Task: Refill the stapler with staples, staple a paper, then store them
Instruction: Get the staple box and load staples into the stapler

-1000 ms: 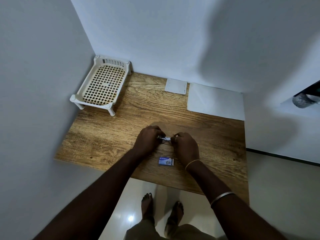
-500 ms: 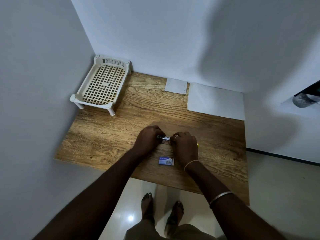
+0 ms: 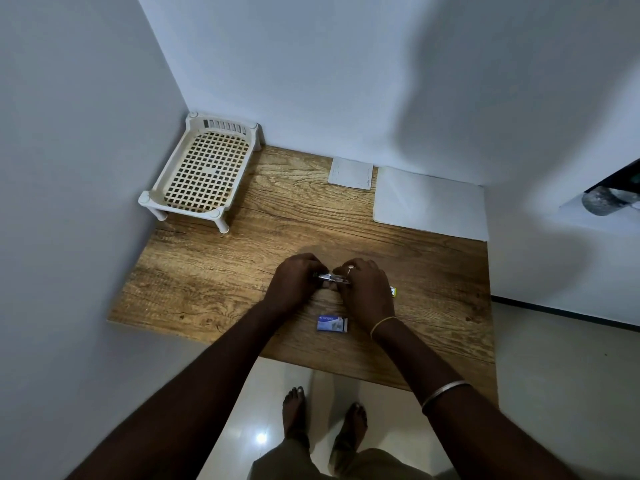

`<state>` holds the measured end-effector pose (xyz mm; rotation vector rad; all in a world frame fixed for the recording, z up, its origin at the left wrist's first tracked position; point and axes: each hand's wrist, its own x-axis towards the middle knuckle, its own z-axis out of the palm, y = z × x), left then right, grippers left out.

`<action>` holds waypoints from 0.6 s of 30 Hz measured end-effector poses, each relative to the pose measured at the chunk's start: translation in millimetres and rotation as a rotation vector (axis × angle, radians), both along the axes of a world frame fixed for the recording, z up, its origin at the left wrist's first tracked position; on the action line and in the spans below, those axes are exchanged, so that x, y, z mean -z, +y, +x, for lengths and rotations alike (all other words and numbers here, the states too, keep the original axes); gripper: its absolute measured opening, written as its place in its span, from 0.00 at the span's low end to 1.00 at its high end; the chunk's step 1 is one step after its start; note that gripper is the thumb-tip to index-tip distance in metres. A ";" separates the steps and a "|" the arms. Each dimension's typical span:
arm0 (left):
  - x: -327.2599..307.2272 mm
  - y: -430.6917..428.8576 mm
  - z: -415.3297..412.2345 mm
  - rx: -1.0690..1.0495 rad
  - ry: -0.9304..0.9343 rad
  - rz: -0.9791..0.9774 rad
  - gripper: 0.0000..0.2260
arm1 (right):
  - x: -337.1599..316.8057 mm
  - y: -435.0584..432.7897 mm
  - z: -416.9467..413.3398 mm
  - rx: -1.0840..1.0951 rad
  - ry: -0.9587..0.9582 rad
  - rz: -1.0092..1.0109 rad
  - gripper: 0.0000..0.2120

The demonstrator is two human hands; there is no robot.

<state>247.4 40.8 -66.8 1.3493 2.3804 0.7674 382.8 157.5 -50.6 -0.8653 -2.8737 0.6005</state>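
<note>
A small metal stapler (image 3: 330, 278) is held between both hands over the middle of the wooden table (image 3: 214, 282). My left hand (image 3: 294, 284) grips its left end and my right hand (image 3: 365, 289) closes over its right end, so most of it is hidden. A small blue staple box (image 3: 331, 323) lies on the table just below my right hand. A yellow bit (image 3: 393, 291) peeks out at my right hand's right side. A large white paper sheet (image 3: 429, 204) and a smaller sheet (image 3: 350, 173) lie against the back wall.
A cream plastic lattice tray on short legs (image 3: 204, 173) stands in the table's back left corner against the walls. Walls close in on the left and back. The table's front edge runs above my bare feet on the tiled floor.
Both hands stay on the stapler in the same place; my right hand's fingers have shifted slightly over it. Nothing else has moved.
</note>
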 end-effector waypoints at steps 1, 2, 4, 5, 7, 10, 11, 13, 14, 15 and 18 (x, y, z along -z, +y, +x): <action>0.1 -1.3 -1.0 0.004 -0.003 -0.002 0.11 | -0.4 2.5 3.7 0.029 0.033 -0.039 0.13; 0.6 -3.0 -2.1 0.008 -0.010 -0.001 0.13 | -0.5 5.2 7.8 0.062 0.062 -0.073 0.14; 1.7 -7.3 -3.6 0.015 -0.016 0.005 0.16 | -0.3 10.1 15.5 0.115 0.089 -0.121 0.17; 2.1 -9.5 -3.6 0.015 -0.012 0.006 0.18 | -0.3 12.3 18.0 0.126 0.080 -0.135 0.18; 3.0 -12.5 -2.3 0.010 -0.014 0.002 0.21 | 0.2 15.5 21.5 0.114 0.041 -0.140 0.18; 3.2 -12.1 -1.6 -0.001 -0.025 -0.009 0.24 | 2.2 17.9 23.8 0.084 0.013 -0.107 0.18; 3.0 -11.1 -2.0 -0.001 -0.022 -0.016 0.24 | 3.3 18.5 24.1 0.084 0.021 -0.109 0.17; 3.1 -8.9 -3.1 -0.003 -0.013 -0.041 0.22 | 5.3 19.0 23.8 0.091 0.042 -0.121 0.16; 3.5 -8.3 -3.3 -0.005 -0.006 -0.054 0.20 | 5.9 19.2 23.4 0.093 0.052 -0.122 0.14; 3.9 -7.6 -3.1 -0.009 -0.002 -0.062 0.18 | 6.6 19.6 22.6 0.091 0.059 -0.119 0.12; 5.4 -5.6 -1.3 -0.034 0.003 -0.062 0.14 | 8.0 20.4 20.9 0.080 0.069 -0.121 0.08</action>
